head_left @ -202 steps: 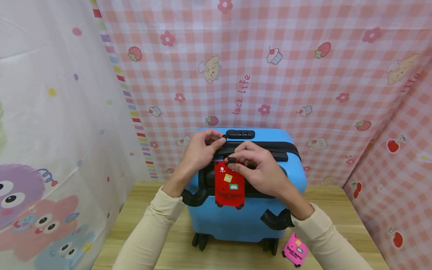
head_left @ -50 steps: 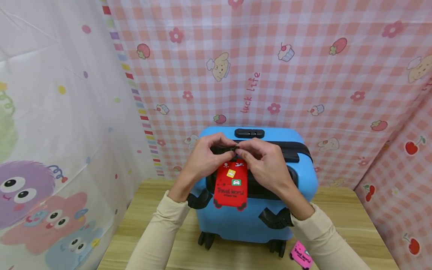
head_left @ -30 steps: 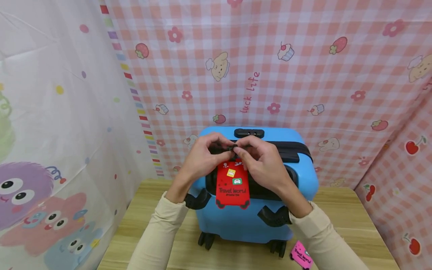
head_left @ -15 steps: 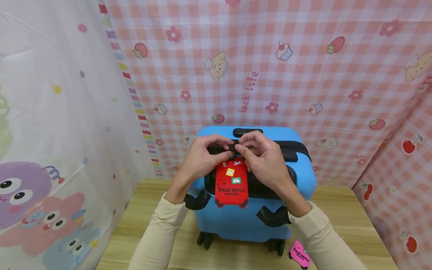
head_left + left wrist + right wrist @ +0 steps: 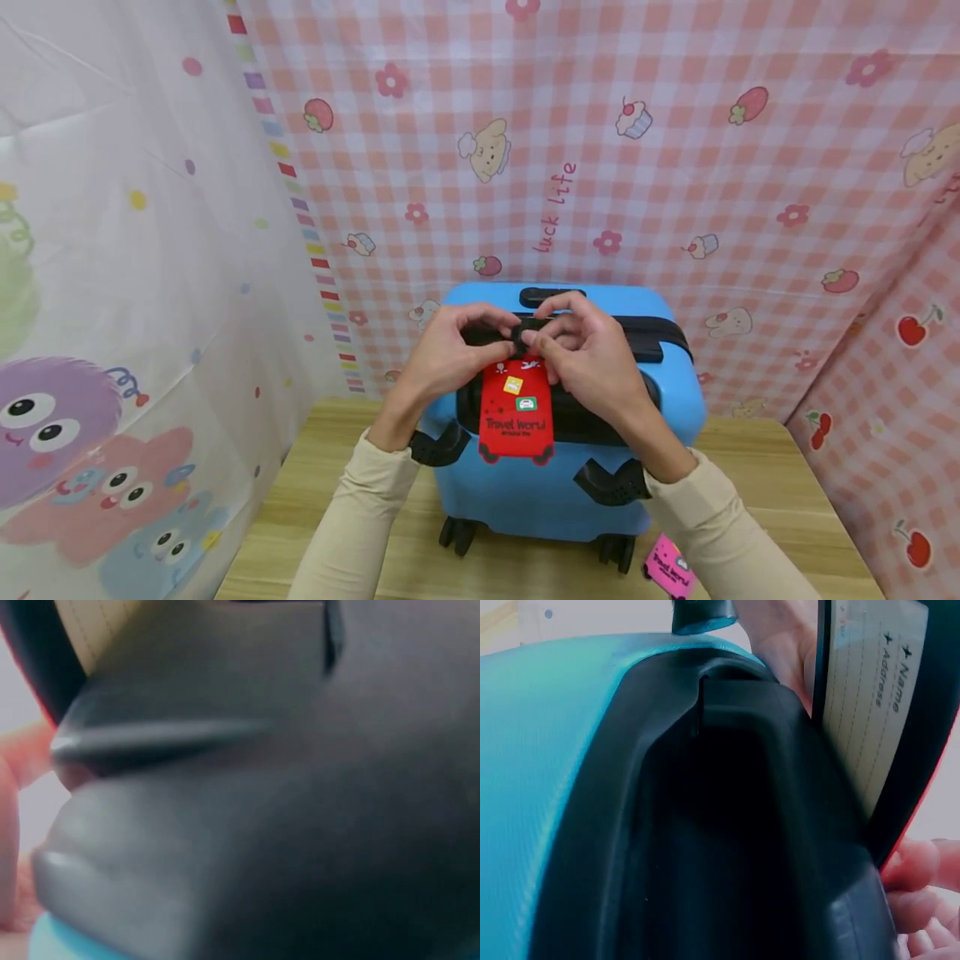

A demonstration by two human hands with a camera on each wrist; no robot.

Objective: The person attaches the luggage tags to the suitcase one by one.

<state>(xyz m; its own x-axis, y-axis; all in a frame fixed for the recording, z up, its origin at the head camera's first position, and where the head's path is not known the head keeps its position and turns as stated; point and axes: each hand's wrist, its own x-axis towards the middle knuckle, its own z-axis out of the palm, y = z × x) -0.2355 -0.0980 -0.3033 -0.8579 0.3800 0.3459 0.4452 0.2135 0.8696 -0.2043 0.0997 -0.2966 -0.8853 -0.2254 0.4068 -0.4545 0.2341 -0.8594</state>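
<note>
A red luggage tag [image 5: 516, 421] printed "Travel World" hangs upright in front of the black side handle of a blue suitcase [image 5: 540, 500]. At its top, a black strap [image 5: 529, 333] is bunched between both hands, its fastening partly hidden by fingers. My left hand [image 5: 448, 346] pinches the strap from the left with thumb and forefinger. From the right, my right hand [image 5: 588, 358] pinches it, thumb against it, other fingers curled. In the right wrist view the tag's back shows a paper card [image 5: 870, 690] reading "Name" and "Address". Black handle plastic [image 5: 225, 825] fills most of the left wrist view.
A pink luggage tag [image 5: 670, 568] lies on the wooden table [image 5: 322, 500] at the suitcase's front right. The suitcase stands on black wheels [image 5: 617, 550], close to a pink checked cloth [image 5: 420, 167]. A white patterned curtain [image 5: 225, 333] hangs on the left.
Several seconds ago the hands were apart, left at the handle's top, right at the tag's top; now they meet at the strap. Within the last second the right fingers have shifted slightly on it.
</note>
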